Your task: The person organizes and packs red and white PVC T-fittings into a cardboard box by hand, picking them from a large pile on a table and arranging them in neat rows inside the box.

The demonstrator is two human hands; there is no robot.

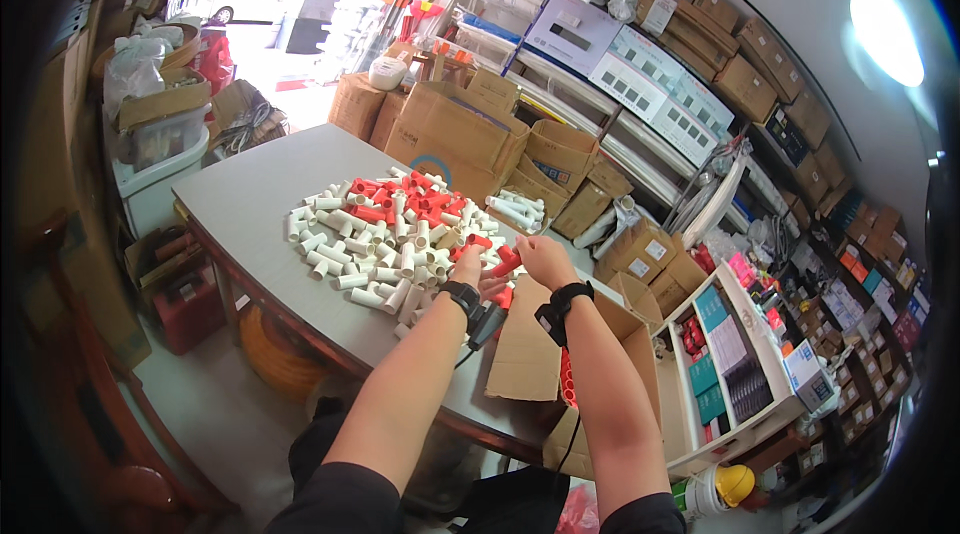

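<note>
A heap of white plastic pipe tees point(367, 253) with red plastic pipe fittings point(405, 196) mixed in lies on the grey table point(247, 189). My right hand point(545, 261) grips a red pipe fitting point(507, 262) at the heap's right side. Close beside it, my left hand point(477, 269) is over the heap with its palm partly turned up and fingers spread; a red fitting shows by its thumb. Whether it touches that fitting cannot be told. Under my forearms is a cardboard box point(525, 354) with its flap raised and red fittings point(568, 378) inside.
Open cardboard boxes point(457, 136) stand behind the table, one holding white pipe pieces point(517, 208). A white shelf unit point(739, 384) with packets is at the right. A white plastic bin point(161, 181) stands at the left. A black cable point(574, 444) hangs by the near box.
</note>
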